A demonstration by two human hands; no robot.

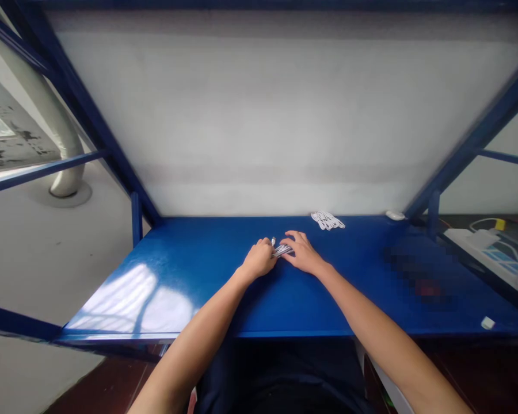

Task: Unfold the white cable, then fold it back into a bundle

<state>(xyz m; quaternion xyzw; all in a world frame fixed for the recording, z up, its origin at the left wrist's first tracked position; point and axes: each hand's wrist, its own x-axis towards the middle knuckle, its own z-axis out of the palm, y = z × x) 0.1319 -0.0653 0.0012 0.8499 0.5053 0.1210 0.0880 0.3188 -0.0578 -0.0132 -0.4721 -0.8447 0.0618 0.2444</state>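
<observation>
A bundled white cable (282, 251) is between my hands, just above or on the blue tabletop (216, 299); I cannot tell whether it rests there. My left hand (260, 259) is closed around the bundle's left end, and a white plug (273, 241) sticks up beside its fingers. At the right end, my right hand (304, 253) curves its thumb and fingers about the strands, with the index finger lifted a little. Parts of the bundle are hidden under the fingers of both hands.
Farther back lies a looped white cable bundle (327, 220). A white rounded object (395, 215) sits in the back right corner. To the right are a white power strip (486, 247) and a small white block (487, 322). Blue frame posts (137, 218) flank the pale back panel (285, 115).
</observation>
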